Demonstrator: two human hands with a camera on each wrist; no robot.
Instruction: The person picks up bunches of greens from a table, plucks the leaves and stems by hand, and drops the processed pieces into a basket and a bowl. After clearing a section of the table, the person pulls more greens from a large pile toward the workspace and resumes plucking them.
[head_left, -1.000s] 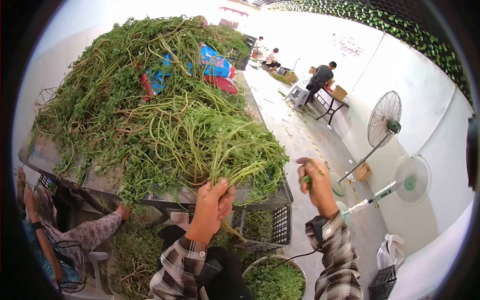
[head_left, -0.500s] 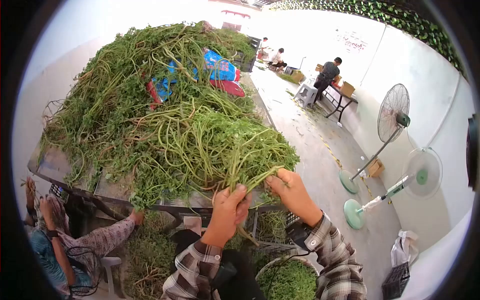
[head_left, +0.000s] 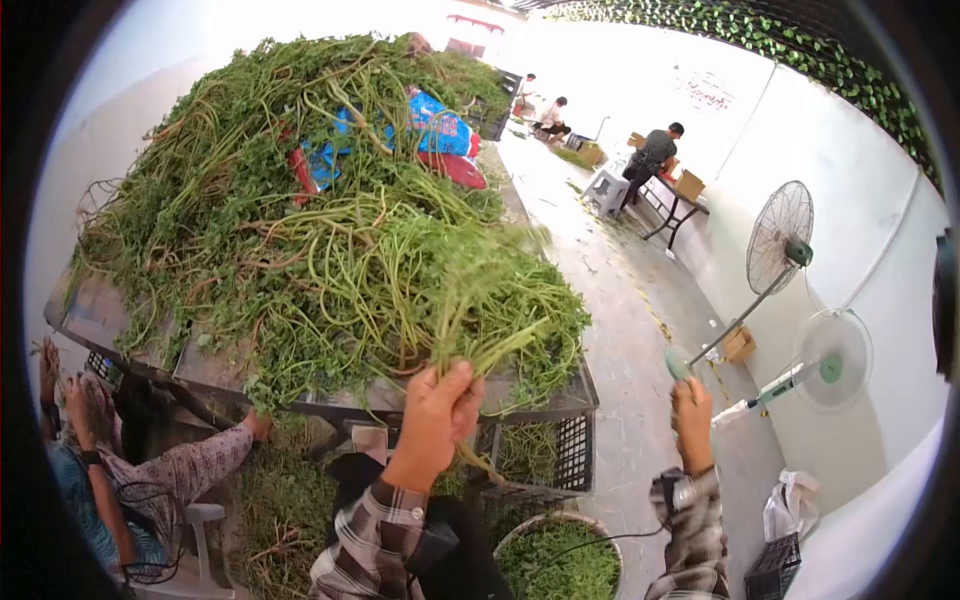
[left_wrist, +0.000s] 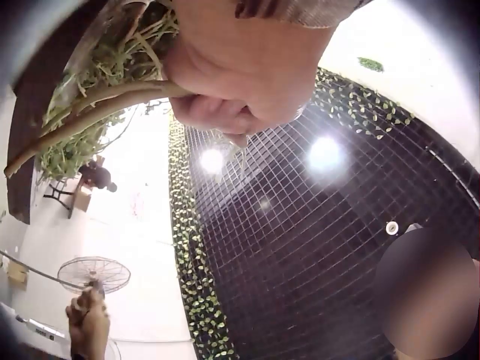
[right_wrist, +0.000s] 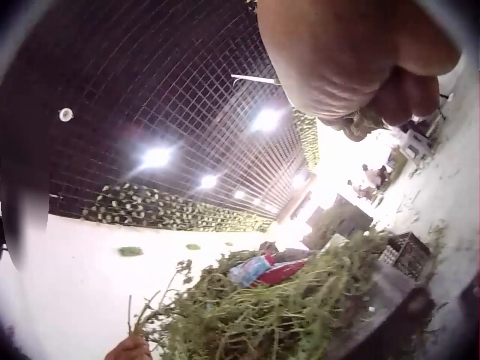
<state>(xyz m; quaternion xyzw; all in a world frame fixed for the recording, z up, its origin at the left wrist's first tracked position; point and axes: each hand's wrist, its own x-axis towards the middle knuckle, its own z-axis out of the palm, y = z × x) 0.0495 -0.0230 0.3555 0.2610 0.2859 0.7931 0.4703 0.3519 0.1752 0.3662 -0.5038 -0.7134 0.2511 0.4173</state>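
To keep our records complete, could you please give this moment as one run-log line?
left hand: grips green stems | right hand: holds bit of greenery, right of table | plant pile: heaped on table

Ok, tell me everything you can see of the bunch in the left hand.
The bunch is slim green plant stems, gripped by the left hand. Above the hand it splays, part upward, part rightward; its upper part is blurred. Thicker, brownish stem ends jut out below. Whether its top touches the heap behind isn't clear.
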